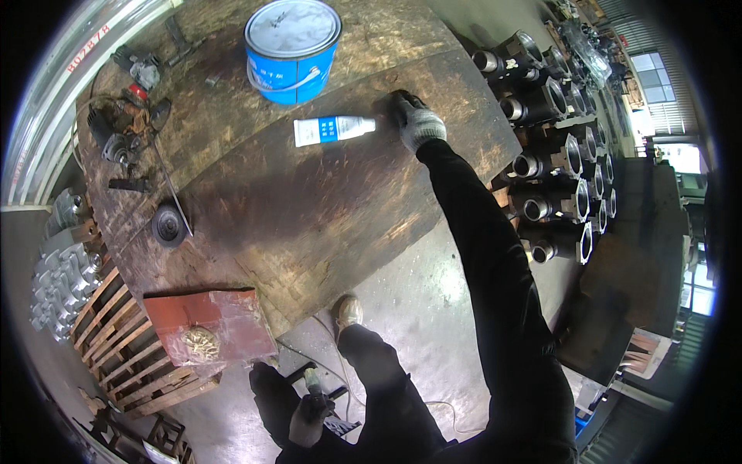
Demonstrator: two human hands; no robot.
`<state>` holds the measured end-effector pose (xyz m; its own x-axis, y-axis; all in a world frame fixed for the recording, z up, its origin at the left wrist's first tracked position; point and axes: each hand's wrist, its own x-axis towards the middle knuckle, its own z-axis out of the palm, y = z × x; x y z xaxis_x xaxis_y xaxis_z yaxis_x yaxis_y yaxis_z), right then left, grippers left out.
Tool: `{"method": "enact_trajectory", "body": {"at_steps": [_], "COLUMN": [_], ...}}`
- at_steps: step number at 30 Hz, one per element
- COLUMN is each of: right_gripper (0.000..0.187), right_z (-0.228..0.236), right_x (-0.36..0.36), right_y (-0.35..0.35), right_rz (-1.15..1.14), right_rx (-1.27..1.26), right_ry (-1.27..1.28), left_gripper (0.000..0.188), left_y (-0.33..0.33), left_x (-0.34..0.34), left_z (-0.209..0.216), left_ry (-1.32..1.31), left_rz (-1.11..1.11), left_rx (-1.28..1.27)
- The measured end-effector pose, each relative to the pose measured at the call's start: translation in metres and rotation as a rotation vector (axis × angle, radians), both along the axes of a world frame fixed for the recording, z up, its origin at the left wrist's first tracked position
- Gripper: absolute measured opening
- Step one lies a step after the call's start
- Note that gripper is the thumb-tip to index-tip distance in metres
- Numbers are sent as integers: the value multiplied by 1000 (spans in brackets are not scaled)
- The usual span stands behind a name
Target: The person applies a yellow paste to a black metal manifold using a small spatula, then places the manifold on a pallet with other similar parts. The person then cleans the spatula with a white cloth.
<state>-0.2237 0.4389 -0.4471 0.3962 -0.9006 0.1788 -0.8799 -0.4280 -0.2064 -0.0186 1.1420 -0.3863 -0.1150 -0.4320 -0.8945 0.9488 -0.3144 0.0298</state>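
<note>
My right hand [417, 122], in a pale glove with dark fingers, rests on the brown worktable [332, 209], its fingers laid out on the surface. Just left of it lies a white and blue tube [334, 130], apart from the fingertips. Behind the tube stands a blue bucket [290, 77] with a pale lid and a wire handle. Low in the view, my left hand [308, 424], also gloved, is closed around a small tool with a pale end [312, 379]; its kind is unclear. A beige lump of paste [201, 342] sits on a reddish board [232, 309] at the table's near left corner.
Power tools [116, 139] with a cord lie at the table's left, near a black wheel-like disc [168, 224]. Dark metal cylinders [553, 158] stand in rows to the right. A slatted wooden pallet [124, 348] and silvery castings [62, 286] are at the left.
</note>
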Motion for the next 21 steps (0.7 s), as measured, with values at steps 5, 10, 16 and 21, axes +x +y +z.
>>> {"method": "enact_trajectory", "body": {"at_steps": [5,10,16,21], "right_gripper": [36,47,66,52], "right_z": [24,49,59,35], "right_x": [-7,-22,-31,-37], "right_y": [67,179,277,307], "right_rz": [51,15,89,178], "right_rx": [13,105,236,-9], "right_ry": [97,166,24,36], "left_gripper": [18,19,24,34], "left_y": [-25,-33,-31,-22], "left_x": [25,45,69,92], "left_z": [17,31,-3,-58], "left_ry": [63,-524,-337,-563], "left_rz": [156,-584,-613,-978], "left_rx": [-3,-224,-271,-604]}}
